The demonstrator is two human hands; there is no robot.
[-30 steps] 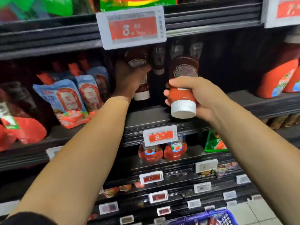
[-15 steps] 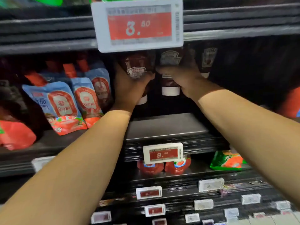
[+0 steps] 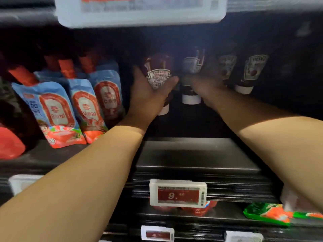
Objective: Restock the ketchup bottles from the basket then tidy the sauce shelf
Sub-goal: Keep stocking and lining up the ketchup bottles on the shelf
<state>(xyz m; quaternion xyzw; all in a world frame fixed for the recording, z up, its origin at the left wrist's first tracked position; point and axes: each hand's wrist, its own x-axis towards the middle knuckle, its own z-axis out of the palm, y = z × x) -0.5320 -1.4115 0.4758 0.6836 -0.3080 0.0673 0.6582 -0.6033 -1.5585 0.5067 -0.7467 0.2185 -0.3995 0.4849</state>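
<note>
Deep in the dark shelf, my left hand (image 3: pixel 148 95) grips an upside-down ketchup bottle (image 3: pixel 158 75) with a white cap, its back label facing me. Right beside it, my right hand (image 3: pixel 204 82) holds a second ketchup bottle (image 3: pixel 191 67), whose white cap shows below the fingers. Two more ketchup bottles (image 3: pixel 251 74) stand to the right at the back of the shelf (image 3: pixel 192 154). The basket is out of view.
Blue and red sauce pouches (image 3: pixel 57 109) lean in a row on the left, with red bags (image 3: pixel 10 142) further left. A large price tag (image 3: pixel 139 9) hangs just above my hands. Below are a 9-something price tag (image 3: pixel 178 193), red packs and a green packet (image 3: pixel 265 213).
My right hand carried its bottle from the shelf front deep into the shelf, beside the bottle in my left hand. My head moved closer, and the basket left the view.
</note>
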